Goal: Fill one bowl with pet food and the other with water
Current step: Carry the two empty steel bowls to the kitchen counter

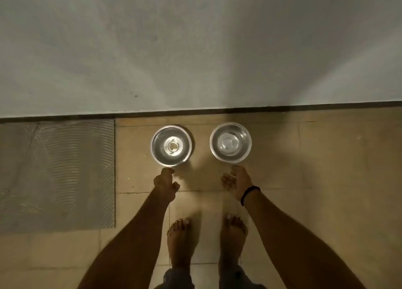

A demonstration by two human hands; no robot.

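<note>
Two round steel bowls stand side by side on the tiled floor close to the wall. The left bowl [171,145] has a small pale clump at its centre. The right bowl [230,142] looks shiny inside; whether it holds water I cannot tell. My left hand [165,181] hangs just in front of the left bowl with fingers loosely curled and nothing in it. My right hand [236,180] hangs just in front of the right bowl, fingers relaxed, a dark band on the wrist. Neither hand touches a bowl.
A grey ribbed mat [56,173] lies on the floor to the left. A pale wall [195,49] with a dark skirting strip runs behind the bowls. My two bare feet [180,238] stand on the tiles below the hands.
</note>
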